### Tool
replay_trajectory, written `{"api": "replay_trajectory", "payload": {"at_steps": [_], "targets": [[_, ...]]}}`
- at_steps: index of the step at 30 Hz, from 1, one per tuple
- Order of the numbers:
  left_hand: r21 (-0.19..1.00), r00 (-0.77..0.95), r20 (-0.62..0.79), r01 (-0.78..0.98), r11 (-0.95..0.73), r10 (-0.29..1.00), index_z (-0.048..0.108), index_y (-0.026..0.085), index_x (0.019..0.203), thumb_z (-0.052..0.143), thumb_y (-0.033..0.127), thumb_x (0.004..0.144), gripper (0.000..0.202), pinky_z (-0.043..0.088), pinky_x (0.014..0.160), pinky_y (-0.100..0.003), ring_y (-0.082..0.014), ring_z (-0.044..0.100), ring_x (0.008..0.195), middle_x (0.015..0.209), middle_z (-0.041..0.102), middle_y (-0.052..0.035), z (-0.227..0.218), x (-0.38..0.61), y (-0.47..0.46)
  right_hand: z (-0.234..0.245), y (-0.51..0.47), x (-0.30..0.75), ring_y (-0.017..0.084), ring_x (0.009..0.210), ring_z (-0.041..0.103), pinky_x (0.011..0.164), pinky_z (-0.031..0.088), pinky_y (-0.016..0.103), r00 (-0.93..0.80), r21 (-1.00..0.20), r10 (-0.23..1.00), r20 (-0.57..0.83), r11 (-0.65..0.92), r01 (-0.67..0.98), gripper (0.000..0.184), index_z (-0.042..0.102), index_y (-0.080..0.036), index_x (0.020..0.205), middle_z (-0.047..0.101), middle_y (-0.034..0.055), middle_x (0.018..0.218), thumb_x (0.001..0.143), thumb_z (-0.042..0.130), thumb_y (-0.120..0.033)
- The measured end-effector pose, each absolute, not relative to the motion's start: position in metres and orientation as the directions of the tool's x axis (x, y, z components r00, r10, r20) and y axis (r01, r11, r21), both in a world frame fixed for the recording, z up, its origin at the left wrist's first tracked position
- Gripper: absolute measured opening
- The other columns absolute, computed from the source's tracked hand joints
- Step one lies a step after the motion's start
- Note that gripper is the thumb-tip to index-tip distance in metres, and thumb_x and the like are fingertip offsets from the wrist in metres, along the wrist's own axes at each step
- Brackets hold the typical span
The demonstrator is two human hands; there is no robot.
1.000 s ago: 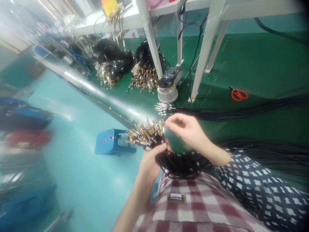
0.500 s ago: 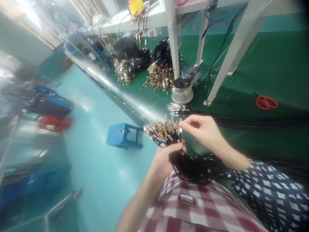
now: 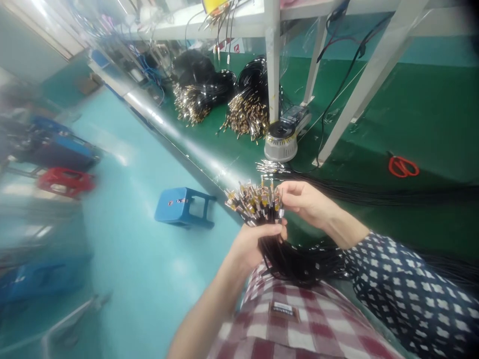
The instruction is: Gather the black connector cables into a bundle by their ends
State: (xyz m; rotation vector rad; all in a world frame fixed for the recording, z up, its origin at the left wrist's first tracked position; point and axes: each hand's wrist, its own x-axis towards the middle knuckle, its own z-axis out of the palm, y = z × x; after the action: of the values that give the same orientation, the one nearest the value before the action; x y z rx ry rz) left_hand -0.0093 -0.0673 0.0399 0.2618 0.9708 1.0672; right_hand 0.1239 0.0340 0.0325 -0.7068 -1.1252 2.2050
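A big green table (image 3: 441, 114) fills the upper right of the frame. A fat bundle of black cables (image 3: 290, 262) sits low in the middle; it looks bendy and a bit heavy, maybe slippery. The left hand (image 3: 254, 242) is curled around its neck (a good place to hold it). The right hand (image 3: 309, 204) has its thumb and finger bent close together at the bundle's right edge; I can't tell if they pinch anything. The little metal plugs (image 3: 252, 199) fan out on top, stiff and probably easy to bend.
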Motion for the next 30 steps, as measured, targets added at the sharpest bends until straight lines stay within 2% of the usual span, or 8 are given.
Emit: {"api": "replay_trajectory", "payload": {"at_steps": [9,12,15,19,22,26,28,30], "targets": [[0.631,0.223,-0.503,-0.566,0.531,0.835,0.068,0.009,0.072,0.075,0.02,0.056,0.02,0.041,0.062,-0.03,-0.0152,0.053,0.056,0.055,0.058,-0.0046,0.034,-0.018,-0.062,0.021,0.033,0.118,0.005,0.04,0.035,0.043,0.035,0.021,-0.747,-0.747,0.629,-0.216,-0.599,-0.289,0.045,0.054,-0.018,0.06,0.039,-0.0112,0.043,0.049,0.085,-0.049],[0.639,0.21,-0.491,-0.572,0.513,0.846,0.068,0.009,0.071,0.075,0.019,0.057,0.019,0.041,0.061,-0.029,-0.0145,0.053,0.055,0.055,0.057,-0.0042,0.033,-0.019,-0.061,0.018,0.033,0.12,0.007,0.043,0.044,0.047,0.04,0.022,-0.745,-0.741,0.64,-0.188,-0.591,-0.319,0.04,0.058,-0.018,0.062,0.046,-0.009,0.046,0.055,0.083,-0.047],[0.632,0.142,-0.526,-0.594,0.498,0.838,0.068,0.009,0.072,0.076,0.019,0.057,0.02,0.043,0.062,-0.028,-0.0139,0.053,0.056,0.056,0.057,-0.0039,0.032,-0.018,-0.061,0.022,0.032,0.128,0.007,0.05,0.05,0.055,0.043,0.022,-0.68,-0.821,0.715,-0.163,-0.48,-0.308,0.029,0.063,-0.017,0.071,0.058,-0.0052,0.062,0.07,0.075,-0.044],[0.58,0.076,-0.613,-0.633,0.513,0.787,0.068,0.009,0.072,0.077,0.02,0.057,0.021,0.045,0.063,-0.026,-0.013,0.054,0.058,0.057,0.057,-0.0028,0.031,-0.018,-0.059,0.03,0.014,0.146,0.009,0.061,0.054,0.066,0.045,0.025,-0.568,-0.971,0.802,-0.184,-0.238,-0.021,0.024,0.063,-0.016,0.076,0.064,-0.0006,0.074,0.082,0.063,-0.039],[0.561,0.05,-0.642,-0.65,0.513,0.765,0.068,0.009,0.073,0.078,0.02,0.057,0.022,0.047,0.063,-0.024,-0.0129,0.056,0.06,0.059,0.059,-0.0024,0.032,-0.016,-0.055,0.03,-0.01,0.151,0.018,0.084,0.061,0.08,0.045,0.032,-0.614,-0.974,0.76,-0.214,-0.121,0.19,0.027,0.064,-0.016,0.09,0.068,0.0044,0.09,0.078,0.066,-0.041],[0.578,-0.021,-0.644,-0.667,0.469,0.765,0.068,0.009,0.076,0.076,0.017,0.06,0.02,0.049,0.067,-0.024,-0.0122,0.057,0.061,0.061,0.061,-0.0019,0.036,-0.012,-0.048,0.021,-0.035,0.142,0.029,0.107,0.057,0.086,0.044,0.04,-0.621,-0.924,0.729,-0.288,-0.04,0.381,0.087,0.045,-0.02,0.132,0.06,0.0108,0.121,0.058,0.078,-0.052],[0.588,-0.057,-0.654,-0.666,0.46,0.754,0.068,0.009,0.078,0.075,0.016,0.061,0.019,0.05,0.064,-0.023,-0.0115,0.058,0.06,0.064,0.062,-0.002,0.036,-0.009,-0.046,0.014,-0.04,0.136,0.03,0.103,0.059,0.082,0.046,0.04,-0.612,-0.903,0.723,-0.319,-0.035,0.429,0.096,0.04,-0.02,0.136,0.061,0.0111,0.117,0.054,0.079,-0.053],[0.611,-0.082,-0.644,-0.653,0.447,0.761,0.068,0.009,0.079,0.075,0.015,0.061,0.02,0.05,0.062,-0.022,-0.0111,0.058,0.059,0.065,0.063,-0.0025,0.036,-0.007,-0.044,0.008,-0.041,0.132,0.027,0.091,0.062,0.073,0.047,0.035,-0.625,-0.899,0.71,-0.325,-0.026,0.438,0.08,0.048,-0.019,0.126,0.066,0.0077,0.103,0.058,0.077,-0.048]]}}
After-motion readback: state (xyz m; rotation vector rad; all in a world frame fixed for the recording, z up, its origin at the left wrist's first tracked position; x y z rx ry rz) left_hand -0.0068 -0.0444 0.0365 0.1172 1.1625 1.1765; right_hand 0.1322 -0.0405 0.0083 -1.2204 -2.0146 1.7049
